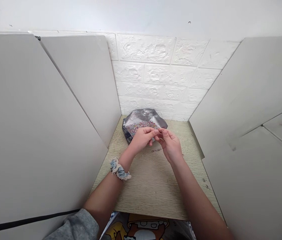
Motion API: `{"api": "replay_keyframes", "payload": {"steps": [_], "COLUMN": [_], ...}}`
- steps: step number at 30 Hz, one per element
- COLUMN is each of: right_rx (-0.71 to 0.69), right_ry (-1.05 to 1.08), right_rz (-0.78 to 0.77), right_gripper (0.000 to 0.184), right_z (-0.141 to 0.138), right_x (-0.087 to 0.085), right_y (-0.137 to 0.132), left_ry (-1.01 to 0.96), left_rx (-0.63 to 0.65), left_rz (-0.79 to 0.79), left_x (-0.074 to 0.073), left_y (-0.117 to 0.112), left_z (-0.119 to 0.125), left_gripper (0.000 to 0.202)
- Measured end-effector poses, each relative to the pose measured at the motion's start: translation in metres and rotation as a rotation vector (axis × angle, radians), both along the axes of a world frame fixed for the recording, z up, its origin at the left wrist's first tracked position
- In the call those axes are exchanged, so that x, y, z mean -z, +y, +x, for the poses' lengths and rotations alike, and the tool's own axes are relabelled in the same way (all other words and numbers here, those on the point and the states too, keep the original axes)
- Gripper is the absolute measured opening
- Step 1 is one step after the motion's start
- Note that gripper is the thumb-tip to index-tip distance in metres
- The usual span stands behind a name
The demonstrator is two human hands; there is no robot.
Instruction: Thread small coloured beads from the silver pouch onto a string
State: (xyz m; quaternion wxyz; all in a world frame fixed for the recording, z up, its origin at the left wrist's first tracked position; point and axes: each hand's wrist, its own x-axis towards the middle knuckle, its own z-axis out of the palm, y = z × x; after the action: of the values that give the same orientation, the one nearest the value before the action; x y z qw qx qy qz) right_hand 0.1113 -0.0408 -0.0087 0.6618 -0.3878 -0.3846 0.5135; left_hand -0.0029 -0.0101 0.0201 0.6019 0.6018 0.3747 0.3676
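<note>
Beads (136,126) in mixed pinks, blues and pale tones lie heaped in a silvery pouch (144,115) with a dark patterned side, which we see at the far end of the wood-grained tabletop (151,190), close to the white brick-patterned wall (156,73). Just in front of it, partly covering it from our view, the left hand (142,137) and the right hand (171,145) come together, thumbs and forefingers pinched, the tips meeting or nearly so. Whatever sits between those tips is too small and too far off for us to make out, so we cannot tell whether a bead or a thread is clamped there. Below the fingers, near the right hand, we notice a short beaded strand (156,150), small and blurred; whether it lies on the wood or hangs from the grip we cannot say.

As for progress, we would judge the work to be at an early stage: a short run of beads seems to be lined up in that strand, while a far larger share sits loose in the pouch. We see no finished length anywhere on the tabletop, and with both hands busy at one spot, we take the fine fingertip work to be unfinished.
</note>
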Motion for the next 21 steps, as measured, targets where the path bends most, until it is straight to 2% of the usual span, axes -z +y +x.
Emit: {"api": "replay_keyframes", "payload": {"steps": [14, 21], "right_rx": [-0.035, -0.074], "right_ry": [0.093, 0.145], "right_rz": [0.018, 0.011], "right_gripper": [0.014, 0.014], "right_z": [-0.0008, -0.0004], "right_x": [0.0006, 0.0005], "right_y": [0.0003, -0.0003], "left_ry": [0.043, 0.025], "left_rx": [0.011, 0.017], "left_rz": [0.005, 0.021], "left_x": [-0.0078, -0.0045], "left_y": [-0.0045, -0.0028], "left_z": [-0.001, -0.0012], "left_gripper": [0.023, 0.024]}}
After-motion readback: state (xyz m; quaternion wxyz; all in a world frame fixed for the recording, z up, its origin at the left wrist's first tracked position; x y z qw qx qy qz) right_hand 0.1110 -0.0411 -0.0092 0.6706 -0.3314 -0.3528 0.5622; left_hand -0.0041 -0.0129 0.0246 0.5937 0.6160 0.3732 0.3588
